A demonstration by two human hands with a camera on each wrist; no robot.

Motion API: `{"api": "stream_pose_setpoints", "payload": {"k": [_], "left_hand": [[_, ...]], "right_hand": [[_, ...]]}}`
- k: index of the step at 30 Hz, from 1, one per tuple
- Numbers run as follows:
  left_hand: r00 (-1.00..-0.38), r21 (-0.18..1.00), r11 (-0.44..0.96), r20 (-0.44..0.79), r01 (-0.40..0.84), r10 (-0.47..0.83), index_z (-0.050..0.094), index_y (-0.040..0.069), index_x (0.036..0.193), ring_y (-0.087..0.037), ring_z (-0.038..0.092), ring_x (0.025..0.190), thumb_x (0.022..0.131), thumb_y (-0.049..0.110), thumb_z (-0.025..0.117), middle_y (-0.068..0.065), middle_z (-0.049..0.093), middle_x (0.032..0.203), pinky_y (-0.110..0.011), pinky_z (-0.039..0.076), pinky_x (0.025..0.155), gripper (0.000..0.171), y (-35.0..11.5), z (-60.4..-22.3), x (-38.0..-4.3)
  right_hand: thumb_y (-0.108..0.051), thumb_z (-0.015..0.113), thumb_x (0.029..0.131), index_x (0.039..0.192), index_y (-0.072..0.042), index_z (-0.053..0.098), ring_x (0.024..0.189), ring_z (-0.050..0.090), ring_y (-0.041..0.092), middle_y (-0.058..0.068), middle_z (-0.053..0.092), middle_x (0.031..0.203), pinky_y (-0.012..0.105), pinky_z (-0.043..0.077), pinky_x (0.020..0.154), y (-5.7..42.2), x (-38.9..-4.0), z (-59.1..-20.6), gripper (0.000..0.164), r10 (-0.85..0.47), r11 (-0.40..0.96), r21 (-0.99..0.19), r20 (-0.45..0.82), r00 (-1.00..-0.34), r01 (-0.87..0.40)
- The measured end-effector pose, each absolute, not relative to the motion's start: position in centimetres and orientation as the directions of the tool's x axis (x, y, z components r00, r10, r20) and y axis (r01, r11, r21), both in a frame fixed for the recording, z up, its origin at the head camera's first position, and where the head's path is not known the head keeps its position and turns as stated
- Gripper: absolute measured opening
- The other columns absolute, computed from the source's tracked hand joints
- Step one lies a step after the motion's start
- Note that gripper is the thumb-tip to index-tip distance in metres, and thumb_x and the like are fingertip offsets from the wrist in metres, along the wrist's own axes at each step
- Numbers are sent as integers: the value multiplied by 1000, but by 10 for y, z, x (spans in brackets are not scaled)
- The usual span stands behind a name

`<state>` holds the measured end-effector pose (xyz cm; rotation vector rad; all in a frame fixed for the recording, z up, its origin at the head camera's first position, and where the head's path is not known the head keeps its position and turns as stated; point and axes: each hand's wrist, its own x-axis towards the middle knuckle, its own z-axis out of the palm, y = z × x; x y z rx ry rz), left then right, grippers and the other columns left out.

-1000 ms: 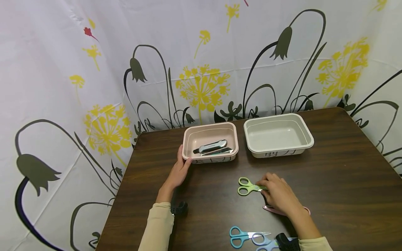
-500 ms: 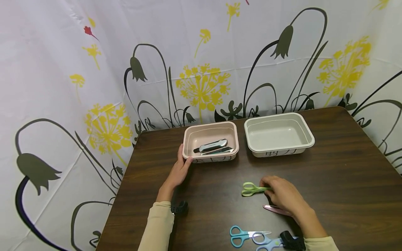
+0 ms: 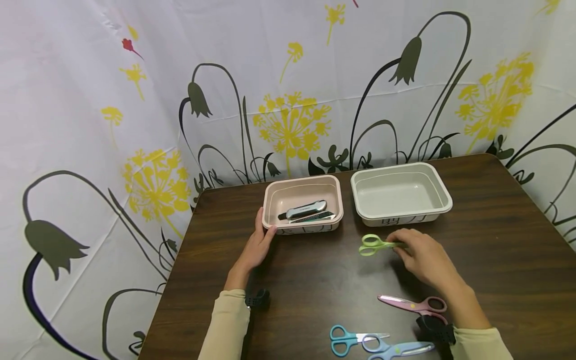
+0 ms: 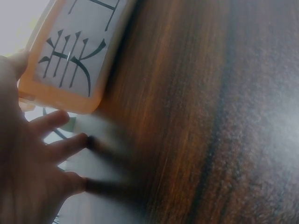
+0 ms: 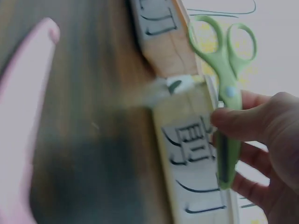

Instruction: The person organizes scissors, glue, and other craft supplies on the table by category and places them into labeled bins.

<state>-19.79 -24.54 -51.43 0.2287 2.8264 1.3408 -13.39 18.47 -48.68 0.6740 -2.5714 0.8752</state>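
Observation:
My right hand [image 3: 423, 255] pinches green-handled scissors [image 3: 374, 245] by the blade end, above the table in front of the pale grey container. Their finger loops point left in the head view and upward in the right wrist view. My left hand [image 3: 256, 246] rests against the front left corner of the pink container [image 3: 310, 229], its fingers spread and mostly straight in the left wrist view. Inside that container lie a silver box cutter [image 3: 306, 209] and a slimmer dark cutter [image 3: 315, 217]. Pink scissors [image 3: 411, 303] lie on the table below my right hand.
The pale grey container [image 3: 396, 221] stands right of the pink one, both with lettered labels in front. Teal scissors [image 3: 344, 340] and light blue scissors [image 3: 398, 350] lie close together at the table's near side. A flowered curtain [image 3: 288, 65] hangs behind the table [image 3: 207, 225].
My right hand has lifted the green scissors off the table and moved them up and right toward the grey container. The pink scissors are now uncovered. The left hand stays in place.

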Motion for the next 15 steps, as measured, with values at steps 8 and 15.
{"api": "stream_pose_setpoints", "payload": {"k": [8,15], "left_hand": [[-990,770,627,51,121,129,-2,27,158,-37,31,140,103,45,45,-14,19,160,-59,25,109,75,-245,-512,-196],[-989,767,628,58,133,138,-2,25,158,-36,32,139,104,43,45,-15,22,159,-56,26,109,74,-246,-513,-196]], "right_hand": [[14,73,74,101,-8,69,85,62,25,7,69,94,44,44,74,209,-160,-462,34,-176,723,-431,642,-747,-540],[14,67,77,102,-4,69,86,60,38,15,70,95,53,45,74,223,-184,-460,31,-85,772,-424,669,-738,-473]]}}
